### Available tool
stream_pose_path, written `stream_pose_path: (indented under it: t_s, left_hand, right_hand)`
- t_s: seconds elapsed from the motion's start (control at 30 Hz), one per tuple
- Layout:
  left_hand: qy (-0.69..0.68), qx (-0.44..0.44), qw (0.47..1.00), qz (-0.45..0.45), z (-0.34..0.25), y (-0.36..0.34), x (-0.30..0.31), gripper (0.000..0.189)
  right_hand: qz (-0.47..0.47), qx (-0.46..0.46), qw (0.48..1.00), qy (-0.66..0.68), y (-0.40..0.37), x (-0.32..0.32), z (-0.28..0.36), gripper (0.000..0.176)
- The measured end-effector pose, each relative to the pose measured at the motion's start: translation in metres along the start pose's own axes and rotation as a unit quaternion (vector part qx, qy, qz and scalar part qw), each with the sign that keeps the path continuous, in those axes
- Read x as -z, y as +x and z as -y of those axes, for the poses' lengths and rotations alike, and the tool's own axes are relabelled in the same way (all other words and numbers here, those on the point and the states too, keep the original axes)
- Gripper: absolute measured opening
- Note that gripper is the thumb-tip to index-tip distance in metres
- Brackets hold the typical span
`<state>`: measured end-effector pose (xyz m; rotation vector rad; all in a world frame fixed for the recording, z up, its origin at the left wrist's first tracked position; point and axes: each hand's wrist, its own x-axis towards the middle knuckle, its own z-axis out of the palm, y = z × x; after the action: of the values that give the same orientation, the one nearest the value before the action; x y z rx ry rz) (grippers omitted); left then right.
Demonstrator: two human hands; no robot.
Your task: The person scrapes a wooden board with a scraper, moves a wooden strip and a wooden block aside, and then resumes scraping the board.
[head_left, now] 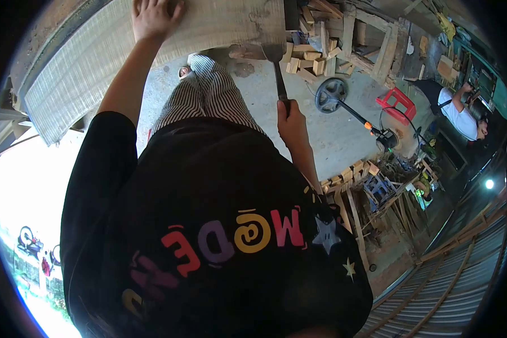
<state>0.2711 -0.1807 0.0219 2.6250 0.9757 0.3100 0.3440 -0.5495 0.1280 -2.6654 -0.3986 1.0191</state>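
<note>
Evidently, left hand (152, 19) flat on board (219, 25), fingers (145, 4) apart; right hand (293, 125) clamped on tool handle (288, 104).

The board (225, 22) is of wood, matt and rather rough; the tool (280, 79) has a dark metal part. The shirt (219, 174) is of matt cloth, and the stool (403, 107) looks like smooth plastic
</note>
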Motion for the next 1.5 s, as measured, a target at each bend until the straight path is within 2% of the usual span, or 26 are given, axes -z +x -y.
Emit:
stream_pose_path:
  t_s: [0.03,0.1,0.2,0.27,0.3,0.33,0.4,0.5,0.63,0.7,0.8,0.9,1.03,1.1,1.33,1.4,1.47,1.5]
  left_hand:
    - [0.035,0.038,0.999,-0.016,0.002,-0.002,-0.006,0.071]
    - [0.037,0.035,0.999,-0.012,0.01,-0.002,-0.013,0.073]
    - [0.054,0.036,0.998,0.008,0.012,0.001,-0.012,0.075]
    - [0.018,0.038,0.999,-0.023,0.034,0.003,-0.03,0.072]
    - [-0.002,-0.01,0.992,-0.127,0.055,0.002,-0.052,0.068]
    - [0.001,-0.015,0.992,-0.129,0.053,0.001,-0.053,0.068]
    - [0.095,0.113,0.979,-0.142,0.053,0.002,-0.055,0.081]
    - [0.082,0.107,0.981,-0.138,0.05,0.002,-0.051,0.082]
    - [0.077,0.106,0.985,-0.116,0.049,-0.002,-0.048,0.081]
    - [0.088,0.102,0.984,-0.113,0.051,0.002,-0.047,0.079]
    - [0.095,0.102,0.981,-0.135,0.05,0.003,-0.049,0.079]
    - [0.079,0.094,0.983,-0.138,0.053,0.001,-0.048,0.077]
    - [0.046,0.112,0.985,-0.121,0.05,0.001,-0.042,0.073]
    - [0.042,0.109,0.983,-0.144,0.047,0.002,-0.044,0.071]
    - [0.062,0.13,0.979,-0.145,0.045,0.0,-0.047,0.071]
    - [0.039,0.103,0.978,-0.176,0.05,-0.002,-0.048,0.071]
    - [0.059,0.1,0.979,-0.166,0.054,-0.005,-0.043,0.07]
    - [0.062,0.071,0.986,-0.14,0.058,-0.009,-0.039,0.069]
  right_hand:
    - [-0.002,-0.001,1.0,0.005,0.0,-0.001,0.003,0.034]
    - [-0.013,-0.001,0.999,-0.037,0.002,-0.003,0.007,0.034]
    - [-0.009,-0.007,1.0,-0.028,0.001,-0.006,0.005,0.034]
    - [-0.016,0.001,1.0,-0.021,-0.002,-0.007,0.002,0.034]
    - [-0.022,0.011,0.999,-0.021,-0.003,-0.007,0.0,0.035]
    - [-0.025,0.012,1.0,-0.015,-0.004,-0.006,-0.003,0.035]
    - [-0.008,0.004,0.999,-0.038,-0.001,-0.006,-0.007,0.036]
    - [-0.009,-0.002,0.999,-0.043,0.011,-0.002,0.005,0.036]
    - [-0.042,0.002,0.998,-0.041,0.002,-0.019,-0.008,0.036]
    - [-0.026,-0.004,0.999,-0.023,-0.006,-0.024,-0.015,0.037]
    - [-0.05,0.015,0.998,-0.021,0.013,-0.023,-0.004,0.037]
    - [-0.081,0.043,0.996,-0.016,0.059,-0.022,0.034,0.037]
    - [-0.075,0.036,0.996,-0.029,0.037,-0.024,0.021,0.037]
    - [-0.029,0.002,0.999,-0.026,0.011,-0.017,0.008,0.037]
    - [-0.036,-0.003,0.999,-0.037,0.025,-0.022,0.008,0.037]
    - [-0.045,0.007,0.999,-0.023,0.024,-0.027,0.005,0.039]
    - [-0.04,0.008,0.999,-0.03,0.01,-0.027,0.0,0.039]
    - [-0.035,0.01,0.999,-0.038,0.008,-0.026,0.0,0.04]
